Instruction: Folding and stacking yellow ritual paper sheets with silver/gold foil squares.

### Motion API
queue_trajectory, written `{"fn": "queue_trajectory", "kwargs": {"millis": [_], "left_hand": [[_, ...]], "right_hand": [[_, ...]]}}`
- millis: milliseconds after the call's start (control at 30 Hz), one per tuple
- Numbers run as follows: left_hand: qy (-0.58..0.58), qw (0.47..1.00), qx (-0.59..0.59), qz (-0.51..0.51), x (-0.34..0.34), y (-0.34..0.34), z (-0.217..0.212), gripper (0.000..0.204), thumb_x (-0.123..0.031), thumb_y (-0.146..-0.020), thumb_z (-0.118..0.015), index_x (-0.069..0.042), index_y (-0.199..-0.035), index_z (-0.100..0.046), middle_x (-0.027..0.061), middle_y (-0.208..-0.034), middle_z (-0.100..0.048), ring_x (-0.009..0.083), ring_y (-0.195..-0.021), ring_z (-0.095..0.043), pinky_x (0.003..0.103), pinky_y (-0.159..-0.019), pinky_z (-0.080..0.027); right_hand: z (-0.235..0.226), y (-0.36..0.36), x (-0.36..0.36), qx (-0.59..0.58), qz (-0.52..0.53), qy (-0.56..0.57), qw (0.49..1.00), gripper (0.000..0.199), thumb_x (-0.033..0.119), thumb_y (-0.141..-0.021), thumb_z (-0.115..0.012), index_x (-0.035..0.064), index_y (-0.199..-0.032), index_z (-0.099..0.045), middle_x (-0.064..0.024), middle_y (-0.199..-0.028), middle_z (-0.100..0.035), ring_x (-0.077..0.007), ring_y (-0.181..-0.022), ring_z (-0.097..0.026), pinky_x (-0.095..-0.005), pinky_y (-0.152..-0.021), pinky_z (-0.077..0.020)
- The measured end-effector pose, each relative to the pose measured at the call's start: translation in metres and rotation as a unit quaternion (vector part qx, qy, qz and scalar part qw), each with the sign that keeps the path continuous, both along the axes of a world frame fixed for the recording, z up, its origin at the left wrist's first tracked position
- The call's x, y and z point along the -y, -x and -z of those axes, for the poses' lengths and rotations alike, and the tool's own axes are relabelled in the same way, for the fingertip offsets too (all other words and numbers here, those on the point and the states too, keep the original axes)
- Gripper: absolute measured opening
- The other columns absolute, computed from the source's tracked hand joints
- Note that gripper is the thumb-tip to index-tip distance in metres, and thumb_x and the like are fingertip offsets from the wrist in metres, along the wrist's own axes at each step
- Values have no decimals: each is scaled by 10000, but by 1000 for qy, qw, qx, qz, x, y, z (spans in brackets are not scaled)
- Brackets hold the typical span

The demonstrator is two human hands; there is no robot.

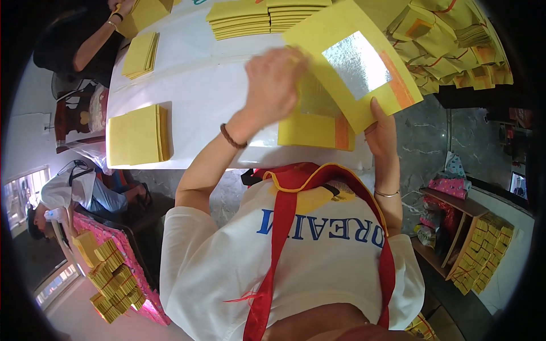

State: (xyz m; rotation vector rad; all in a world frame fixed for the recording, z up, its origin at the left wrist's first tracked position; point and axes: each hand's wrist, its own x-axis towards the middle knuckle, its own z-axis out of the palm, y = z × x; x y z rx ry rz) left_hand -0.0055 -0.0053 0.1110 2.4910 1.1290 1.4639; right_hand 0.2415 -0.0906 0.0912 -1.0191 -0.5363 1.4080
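My right hand [382, 135] grips the lower edge of a tilted yellow joss paper [310, 35], its thumb lying on the face. This paper carries a shiny silver foil square and an orange strip. Close to its left edge is my left hand [274, 79], fingers curled and blurred by motion; whether they pinch the paper I cannot make out. Beneath both hands, at the table's near edge, lies a yellow paper stack [310, 129] with an orange strip, partly covered by the raised paper.
On the white table [210, 91] stand a yellow stack [136, 136] at left, a smaller stack [140, 55] behind it, and layered bundles [238, 21] at the far side. Tied yellow bundles [455, 51] heap up at far right. Another person's arm [96, 42] reaches in at far left.
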Motion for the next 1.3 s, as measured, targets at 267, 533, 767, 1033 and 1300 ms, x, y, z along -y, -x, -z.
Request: {"fn": "queue_trajectory", "kwargs": {"millis": [267,533,767,1033,1300], "left_hand": [[-80,984,-155,43,25,-21,11,389,-78,-636,-581,-151,-1013,-645,-7,-1091,-568,174,-762,-487,278,-621,-385],[112,972,-33,205,27,15,23,339,32,-684,-535,-110,-975,-634,31,-926,-562,220,-768,-511,322,-673,-448],[200,944,-55,256,39,32,40,207,-127,-800,-564,-95,-992,-635,63,-934,-589,225,-769,-530,307,-667,-441],[363,910,36,197,45,21,40,166,-126,-861,-539,-23,-974,-603,92,-850,-574,219,-674,-519,303,-641,-432],[491,859,25,144,43,16,30,183,-126,-836,-574,-36,-990,-617,104,-892,-574,244,-758,-566,302,-675,-458]], "right_hand": [[-30,59,27,-97,28,69,992,345,160,-912,-462,40,-1227,-388,-81,-1128,-522,-196,-1000,-557,-349,-852,-474],[4,-10,52,409,-182,51,893,473,153,-810,-629,52,-1227,-431,-112,-1225,-478,-213,-1007,-532,-321,-839,-424],[17,0,27,665,-81,-279,688,210,123,-690,-664,85,-891,-619,-39,-956,-625,-225,-924,-567,-331,-864,-362],[13,4,26,394,-158,-47,904,190,104,-780,-624,37,-958,-617,-50,-976,-634,-153,-896,-585,-296,-813,-425],[-2,12,23,260,-98,17,960,279,102,-836,-584,-13,-1087,-542,-91,-1001,-616,-120,-915,-557,-260,-787,-443]]}}
